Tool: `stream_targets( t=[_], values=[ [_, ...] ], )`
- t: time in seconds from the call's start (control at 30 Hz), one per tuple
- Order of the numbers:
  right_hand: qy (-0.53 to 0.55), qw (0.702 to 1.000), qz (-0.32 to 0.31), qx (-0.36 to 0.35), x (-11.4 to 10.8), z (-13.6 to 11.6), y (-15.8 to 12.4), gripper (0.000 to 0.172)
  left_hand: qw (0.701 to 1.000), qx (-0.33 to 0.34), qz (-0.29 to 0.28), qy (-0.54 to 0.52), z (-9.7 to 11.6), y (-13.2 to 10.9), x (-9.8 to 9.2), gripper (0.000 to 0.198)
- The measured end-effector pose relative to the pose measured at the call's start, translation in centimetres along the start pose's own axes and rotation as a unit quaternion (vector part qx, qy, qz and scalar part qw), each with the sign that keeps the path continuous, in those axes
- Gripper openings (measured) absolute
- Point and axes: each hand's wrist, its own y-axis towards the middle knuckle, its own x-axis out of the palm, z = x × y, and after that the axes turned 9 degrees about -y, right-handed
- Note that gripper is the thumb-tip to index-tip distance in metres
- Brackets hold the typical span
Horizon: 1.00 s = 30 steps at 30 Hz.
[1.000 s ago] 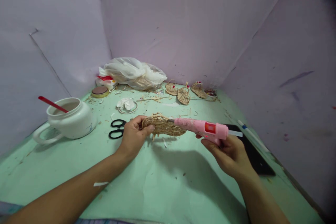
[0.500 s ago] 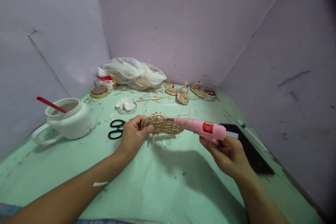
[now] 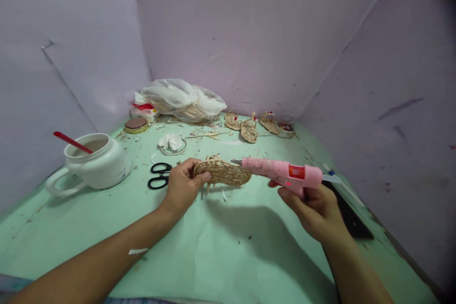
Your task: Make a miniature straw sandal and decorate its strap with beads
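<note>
My left hand [image 3: 181, 185] grips one end of a small woven straw sandal sole [image 3: 224, 173], held a little above the green table [image 3: 213, 247]. My right hand [image 3: 313, 209] is closed round the handle of a pink glue gun [image 3: 285, 172]. The gun's metal nozzle points left and sits just above the right end of the sole, slightly apart from it. A clear glue stick juts out of the gun's back end.
Black scissors [image 3: 159, 175] lie left of my left hand. A white pot [image 3: 98, 161] holds a red stick. Crumpled tissue [image 3: 171, 141], a plastic bag [image 3: 183, 99], a round tin [image 3: 135, 124] and finished straw sandals [image 3: 249, 129] lie farther back. A dark flat object [image 3: 351, 216] lies right.
The glue gun has drawn back to the right; its nozzle, which touched the sole before, now sits just off its end. My left hand keeps hold of the sole.
</note>
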Motion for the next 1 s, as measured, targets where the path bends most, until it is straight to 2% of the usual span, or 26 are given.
stream_targets(
  t=[0.2, 0.33, 0.6, 0.7, 0.83, 1.0],
  values=[
    [0.012, 1.000, -0.002, 0.018, -0.21, 0.08, -0.22, 0.030, 1.000, 0.005, 0.008, 0.017, 0.52, 0.02, 0.17, 0.011],
    [0.002, 1.000, -0.014, 0.017, 0.01, 0.09, -0.46, 0.031, 1.000, 0.006, 0.011, 0.026, 0.73, -0.15, 0.25, 0.013],
    [-0.026, 0.999, 0.011, -0.018, 0.54, -0.09, -0.39, 0.038, 0.999, 0.013, 0.010, 0.034, 0.66, -0.37, 0.38, 0.012],
    [-0.045, 0.998, 0.008, -0.034, 0.41, -0.25, -0.31, 0.034, 0.999, 0.016, 0.008, 0.035, 0.49, -0.31, 0.32, 0.012],
    [-0.055, 0.998, 0.001, -0.044, 0.29, -0.37, -0.27, 0.019, 0.999, 0.017, 0.006, 0.037, 0.38, -0.27, 0.25, 0.011],
    [-0.071, 0.996, 0.009, -0.055, 0.39, -0.22, -0.40, 0.014, 0.999, 0.018, 0.007, 0.036, 0.44, -0.38, 0.37, 0.010]
  ],
)
